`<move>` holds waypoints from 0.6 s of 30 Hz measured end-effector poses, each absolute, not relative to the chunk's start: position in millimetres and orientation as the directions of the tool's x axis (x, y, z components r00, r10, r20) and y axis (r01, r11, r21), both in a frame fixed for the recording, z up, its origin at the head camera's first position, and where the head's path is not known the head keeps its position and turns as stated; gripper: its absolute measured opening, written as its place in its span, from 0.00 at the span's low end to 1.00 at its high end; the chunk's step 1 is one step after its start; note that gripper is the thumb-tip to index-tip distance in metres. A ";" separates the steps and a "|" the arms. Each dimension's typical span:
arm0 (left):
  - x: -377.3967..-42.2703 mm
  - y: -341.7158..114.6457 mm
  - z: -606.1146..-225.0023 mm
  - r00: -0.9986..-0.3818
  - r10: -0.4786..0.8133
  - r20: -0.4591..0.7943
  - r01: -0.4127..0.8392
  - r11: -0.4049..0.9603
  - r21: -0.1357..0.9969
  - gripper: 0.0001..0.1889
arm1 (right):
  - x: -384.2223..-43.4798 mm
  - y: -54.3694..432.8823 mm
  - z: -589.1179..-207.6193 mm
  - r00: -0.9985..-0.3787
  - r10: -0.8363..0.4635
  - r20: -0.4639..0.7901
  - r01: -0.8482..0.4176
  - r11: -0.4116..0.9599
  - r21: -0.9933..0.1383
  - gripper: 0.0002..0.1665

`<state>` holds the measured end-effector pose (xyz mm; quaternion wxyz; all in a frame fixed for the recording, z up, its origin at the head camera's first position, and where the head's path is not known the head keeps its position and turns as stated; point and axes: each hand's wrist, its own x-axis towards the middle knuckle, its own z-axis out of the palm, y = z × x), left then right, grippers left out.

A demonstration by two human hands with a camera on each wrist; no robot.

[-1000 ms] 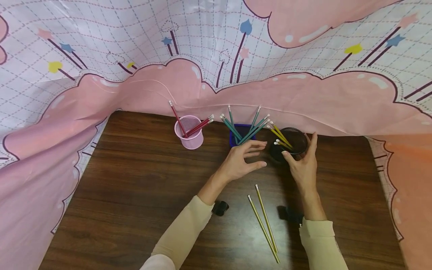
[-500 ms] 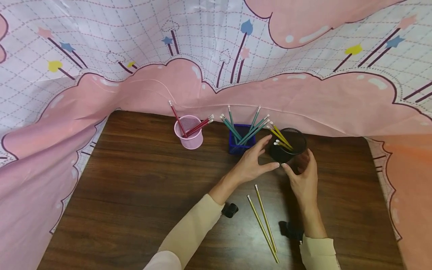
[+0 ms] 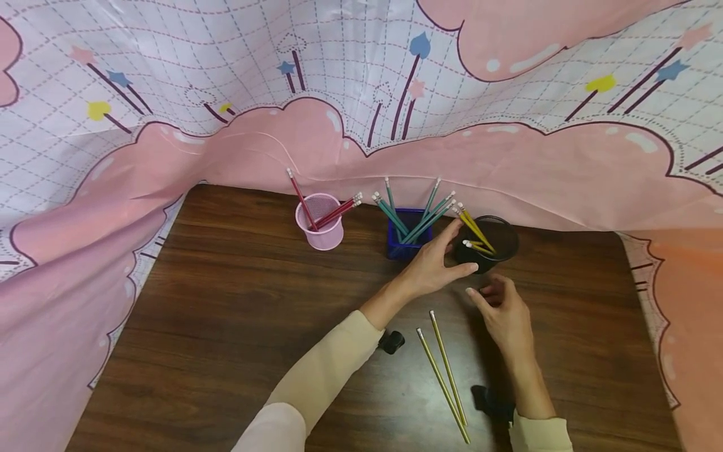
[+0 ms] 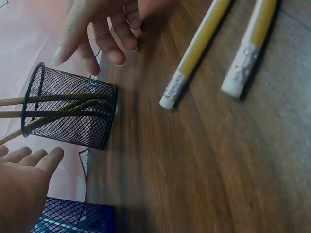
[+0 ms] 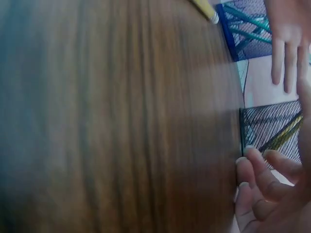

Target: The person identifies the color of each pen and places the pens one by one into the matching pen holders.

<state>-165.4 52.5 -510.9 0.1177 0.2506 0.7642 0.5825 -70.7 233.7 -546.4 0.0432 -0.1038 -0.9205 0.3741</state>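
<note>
A black mesh pencil cup [image 3: 503,242] stands upright at the back right, with several yellow pencils [image 4: 63,107] leaning in it. My left hand [image 3: 435,267] is at its left side, fingers extended and thumb apart; the left wrist view shows a gap between those fingers and the mesh. My right hand [image 3: 507,317] hovers in front of the cup with loosely bent fingers and holds nothing. On the table between my forearms lie two yellow pencils [image 3: 443,376], eraser ends pointing away from me.
A blue square mesh holder [image 3: 402,251] with several green pencils [image 3: 429,216] stands left of the black cup. Farther left is a pink mesh cup [image 3: 324,240] with several red pencils [image 3: 333,213]. A patterned pink curtain [image 3: 226,157] hangs along the table's back edge.
My right hand has let go of the black cup and drawn back toward me. My left hand has moved right, closer to the cup. The two loose pencils stay put.
</note>
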 end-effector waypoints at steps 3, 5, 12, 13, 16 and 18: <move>-167.5 56.8 -512.5 -0.858 0.507 0.086 0.228 0.225 0.948 0.46 | -65.5 228.7 -543.9 -0.982 0.186 -0.033 0.159 0.724 -0.671 0.36; -169.9 60.3 -513.4 -0.862 0.498 0.091 0.241 0.244 0.939 0.44 | -62.1 225.0 -542.7 -0.984 0.173 -0.051 0.163 0.739 -0.654 0.35; -176.2 71.2 -515.2 -0.868 0.487 0.093 0.280 0.328 0.902 0.39 | -54.2 217.0 -540.6 -0.987 0.131 -0.090 0.158 0.778 -0.609 0.32; -176.7 71.8 -515.5 -0.868 0.487 0.097 0.289 0.338 0.896 0.37 | -53.5 216.3 -540.6 -0.988 0.121 -0.097 0.155 0.779 -0.607 0.32; -177.9 73.4 -517.4 -0.864 0.489 0.122 0.318 0.341 0.885 0.32 | -51.4 214.3 -540.0 -0.990 0.098 -0.106 0.143 0.779 -0.610 0.31; -178.4 75.0 -519.3 -0.866 0.484 0.125 0.327 0.358 0.874 0.30 | -49.9 213.2 -539.1 -0.990 0.077 -0.115 0.132 0.780 -0.612 0.30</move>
